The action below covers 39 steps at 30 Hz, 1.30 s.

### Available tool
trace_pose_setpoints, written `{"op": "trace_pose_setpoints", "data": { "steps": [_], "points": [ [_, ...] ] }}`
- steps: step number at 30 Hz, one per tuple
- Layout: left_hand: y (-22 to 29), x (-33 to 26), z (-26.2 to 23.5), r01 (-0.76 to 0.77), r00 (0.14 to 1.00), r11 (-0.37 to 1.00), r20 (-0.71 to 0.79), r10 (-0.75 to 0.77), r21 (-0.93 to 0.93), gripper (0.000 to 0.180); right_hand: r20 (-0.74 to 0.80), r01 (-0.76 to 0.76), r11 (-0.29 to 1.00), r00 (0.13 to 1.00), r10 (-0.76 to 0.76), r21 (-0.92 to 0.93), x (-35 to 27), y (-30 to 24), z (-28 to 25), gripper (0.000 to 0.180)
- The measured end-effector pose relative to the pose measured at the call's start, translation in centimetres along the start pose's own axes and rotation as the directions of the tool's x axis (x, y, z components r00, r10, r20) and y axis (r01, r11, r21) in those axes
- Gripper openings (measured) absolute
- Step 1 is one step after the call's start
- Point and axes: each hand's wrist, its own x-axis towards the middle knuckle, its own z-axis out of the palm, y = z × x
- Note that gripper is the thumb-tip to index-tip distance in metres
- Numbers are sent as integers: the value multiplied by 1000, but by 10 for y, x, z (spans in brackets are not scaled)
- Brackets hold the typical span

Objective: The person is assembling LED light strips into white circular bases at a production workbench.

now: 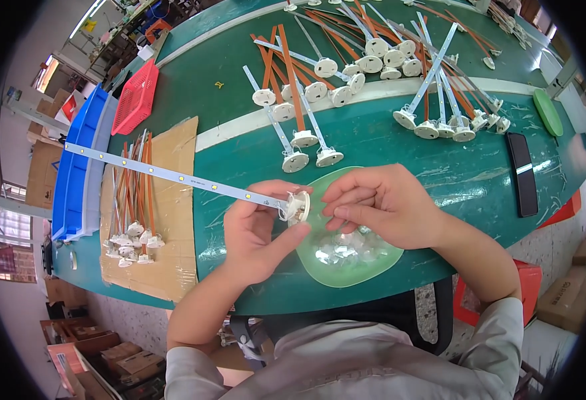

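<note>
My left hand is closed around the white round base of an LED strip light. Its pale strip, dotted with small yellow LEDs, sticks out to the left, and thin wires show where it meets the base. Just right of the base, my right hand has its thumb and fingers pinched together; anything between them is too small to make out. Beneath it a light green bowl holds many small clear plastic pieces.
Several strip lights with round bases lie across the green table. More rest on a cardboard sheet at left, beside a blue bin and a red basket. A dark phone and a green lid-like piece lie at right.
</note>
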Motion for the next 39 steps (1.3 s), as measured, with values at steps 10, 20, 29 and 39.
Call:
{"op": "trace_pose_setpoints", "data": {
  "steps": [10,20,29,39],
  "points": [
    [0,1,-2,-4,1000,996,-5,4,94,46,-10,-273,927,958,285,258,7,3,-5,24],
    [4,1,-4,-1,999,993,51,7,-116,54,-75,-57,991,995,66,118,0,-2,2,22],
    [0,-10,0,-79,993,989,75,89,-123,66,37,576,437,632,-774,-692,-7,17,17,14],
    [-2,-14,7,-15,999,977,-33,8,-214,64,202,641,114,398,-895,-759,-2,26,20,23]
  ]
}}
